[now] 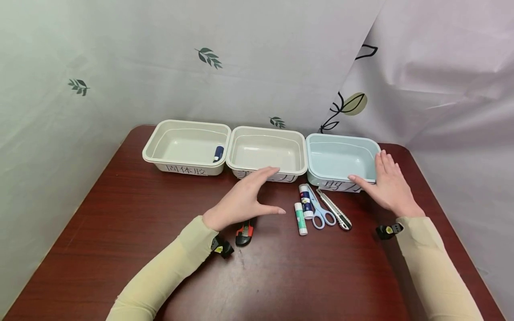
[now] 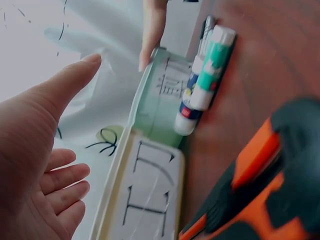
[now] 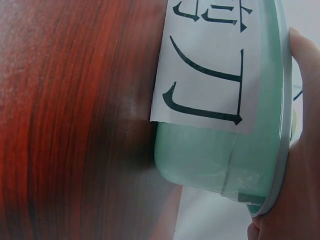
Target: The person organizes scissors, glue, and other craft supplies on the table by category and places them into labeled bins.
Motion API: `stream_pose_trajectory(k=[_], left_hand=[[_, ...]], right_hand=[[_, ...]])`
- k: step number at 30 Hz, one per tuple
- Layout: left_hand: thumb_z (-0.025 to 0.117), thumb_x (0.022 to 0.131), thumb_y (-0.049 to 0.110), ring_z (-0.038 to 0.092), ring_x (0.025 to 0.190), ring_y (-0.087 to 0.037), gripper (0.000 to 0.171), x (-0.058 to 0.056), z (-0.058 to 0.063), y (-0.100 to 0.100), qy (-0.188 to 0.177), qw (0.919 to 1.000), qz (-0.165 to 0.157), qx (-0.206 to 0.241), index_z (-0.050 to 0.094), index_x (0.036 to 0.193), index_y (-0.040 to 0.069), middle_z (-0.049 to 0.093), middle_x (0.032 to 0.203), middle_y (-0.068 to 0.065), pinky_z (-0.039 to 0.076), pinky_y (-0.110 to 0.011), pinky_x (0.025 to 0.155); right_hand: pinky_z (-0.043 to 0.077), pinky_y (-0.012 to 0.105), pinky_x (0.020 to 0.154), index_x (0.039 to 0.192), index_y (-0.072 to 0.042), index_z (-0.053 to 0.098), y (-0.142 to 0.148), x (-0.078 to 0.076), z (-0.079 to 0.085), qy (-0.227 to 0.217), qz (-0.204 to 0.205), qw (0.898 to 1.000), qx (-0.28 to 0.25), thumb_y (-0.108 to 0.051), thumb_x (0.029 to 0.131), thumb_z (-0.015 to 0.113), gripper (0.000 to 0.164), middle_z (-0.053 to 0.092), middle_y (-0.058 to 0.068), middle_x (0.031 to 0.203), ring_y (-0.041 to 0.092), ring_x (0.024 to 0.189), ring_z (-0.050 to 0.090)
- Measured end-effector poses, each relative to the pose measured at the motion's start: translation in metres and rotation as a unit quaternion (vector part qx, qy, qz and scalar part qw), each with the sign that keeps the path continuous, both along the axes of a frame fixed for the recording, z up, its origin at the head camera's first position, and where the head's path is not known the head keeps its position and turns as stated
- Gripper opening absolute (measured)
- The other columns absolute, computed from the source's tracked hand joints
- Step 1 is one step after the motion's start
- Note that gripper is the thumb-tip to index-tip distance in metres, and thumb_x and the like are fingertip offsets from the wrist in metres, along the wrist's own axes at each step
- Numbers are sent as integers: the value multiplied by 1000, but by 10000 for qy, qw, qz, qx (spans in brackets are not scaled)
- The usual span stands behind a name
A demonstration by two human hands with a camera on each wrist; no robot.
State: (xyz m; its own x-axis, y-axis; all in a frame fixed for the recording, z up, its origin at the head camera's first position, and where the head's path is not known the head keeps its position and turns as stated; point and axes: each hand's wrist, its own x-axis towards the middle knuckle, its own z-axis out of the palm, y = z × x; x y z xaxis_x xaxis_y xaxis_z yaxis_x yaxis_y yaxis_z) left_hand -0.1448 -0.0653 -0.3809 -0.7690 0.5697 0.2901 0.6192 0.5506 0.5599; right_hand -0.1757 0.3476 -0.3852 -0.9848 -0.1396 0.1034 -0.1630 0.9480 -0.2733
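Observation:
My left hand [image 1: 245, 200] hovers with thumb and fingers spread, between the middle cream bin [image 1: 299, 173] and an orange-and-black utility knife [image 1: 244, 235] on the table. Nothing is in its grasp, and part of that knife is hidden beneath it. My right hand [image 1: 389, 185] rests at the right front corner of the light blue bin [image 1: 341, 160], thumb at the front rim and straight fingers along the right side. Between the hands lie a green-and-white glue stick [image 1: 300, 219], a dark blue glue stick [image 1: 306, 200], light blue scissors [image 1: 320, 215] and a silver-and-black utility knife [image 1: 335, 209].
A left cream bin [image 1: 184, 162] holds one dark blue glue stick [image 1: 218, 154]. All three bins stand in a row at the back of the brown table [image 1: 120, 214], with paper labels on their fronts. A patterned curtain [image 1: 160, 80] hangs close behind them.

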Motion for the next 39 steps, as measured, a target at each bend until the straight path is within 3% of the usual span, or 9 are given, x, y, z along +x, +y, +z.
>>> stream_pose_trajectory(k=[8, 17, 25, 31, 39], left_hand=[[86, 76, 56, 38, 142, -15, 101, 8, -14, 17, -44, 9997, -176, 167, 43, 154, 9, 44, 154, -2, 33, -35, 114], [88, 73, 56, 40, 140, -13, 106, 18, -29, 34, -290, 9990, -224, 251, 41, 155, 9, 44, 153, -3, 32, -30, 115], [88, 73, 56, 40, 140, -14, 112, 27, -37, 49, -545, 9976, -400, 142, 34, 157, 5, 42, 153, -4, 32, -29, 114], [92, 70, 50, 42, 137, -17, 112, 29, -44, 58, -494, 9981, -355, 54, 37, 154, 1, 45, 149, -8, 33, -29, 114], [93, 68, 52, 47, 132, -20, 110, 25, -46, 68, -581, 9973, -144, -430, 42, 151, 0, 51, 142, -8, 35, -29, 112]], right_hand=[[-3, 53, 121, 155, 16, 7, 0, 0, 1, -1, 14, 10000, -10, -63, 95, 56, 110, -2, 33, 162, 44, 151, -3], [-3, 54, 121, 155, 15, 7, 1, 0, 0, -9, -1, 10000, 1, -63, 95, 56, 110, -3, 32, 163, 44, 151, -3], [-2, 54, 121, 155, 16, 8, 1, -2, -1, 2, 10, 10000, -12, -63, 95, 56, 110, -2, 33, 163, 44, 151, -3], [2, 57, 120, 155, 16, 8, 2, -2, -2, 37, 13, 10000, 21, -64, 95, 56, 111, -1, 33, 162, 44, 151, -2], [2, 57, 120, 155, 15, 7, 2, -1, -2, 22, -2, 10000, -1, -64, 95, 56, 111, -1, 33, 163, 45, 151, -1]])
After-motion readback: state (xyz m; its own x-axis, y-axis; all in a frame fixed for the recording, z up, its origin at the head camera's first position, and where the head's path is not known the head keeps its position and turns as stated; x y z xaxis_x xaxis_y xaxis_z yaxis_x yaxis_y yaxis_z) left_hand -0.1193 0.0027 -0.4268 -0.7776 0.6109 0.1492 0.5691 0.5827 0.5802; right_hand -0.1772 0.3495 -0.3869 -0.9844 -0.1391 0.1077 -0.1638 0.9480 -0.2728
